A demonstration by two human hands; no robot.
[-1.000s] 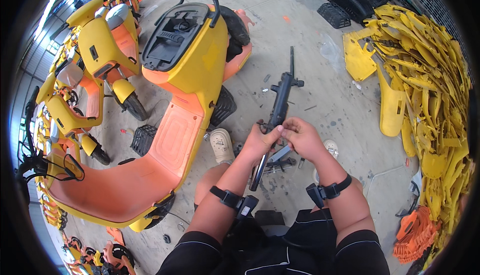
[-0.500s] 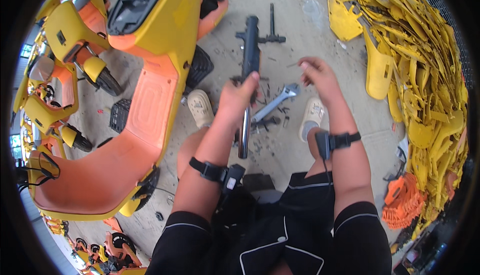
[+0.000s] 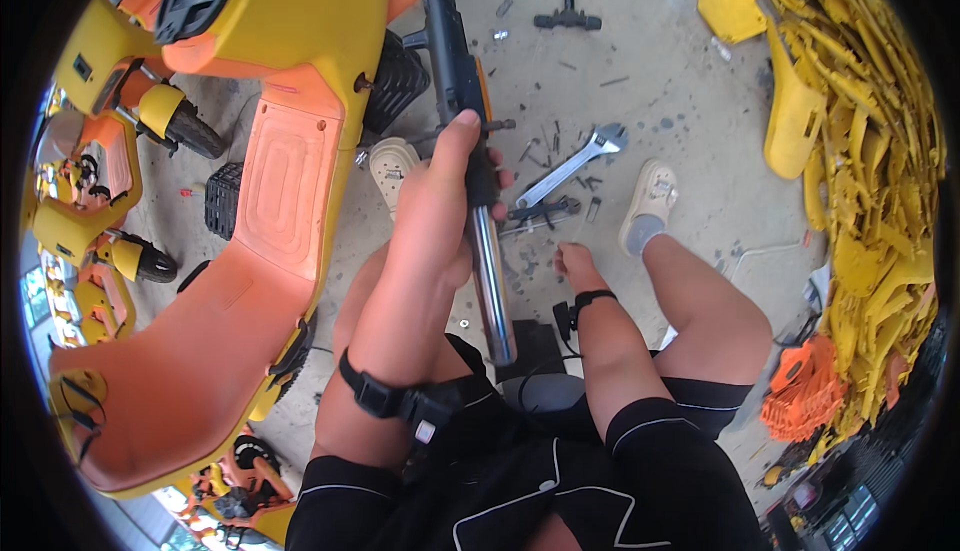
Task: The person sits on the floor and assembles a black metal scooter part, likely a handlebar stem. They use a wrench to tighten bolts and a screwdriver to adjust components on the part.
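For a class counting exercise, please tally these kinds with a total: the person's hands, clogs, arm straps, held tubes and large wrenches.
Bare left hand and right hand: 2
Cream perforated clogs: 2
Black arm straps: 2
Black-and-chrome cylindrical tube: 1
Large silver adjustable metal wrench: 1
Total: 8

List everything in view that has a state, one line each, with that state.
Left hand: closed around the tube
Black-and-silver tube: held, slanting
Right hand: fingers curled; contents unclear
Adjustable wrench: lying on the floor
Black T-shaped part: lying on the floor
Nearest scooter: upright, partly out of frame
Yellow panels: heaped
Cream clogs: worn
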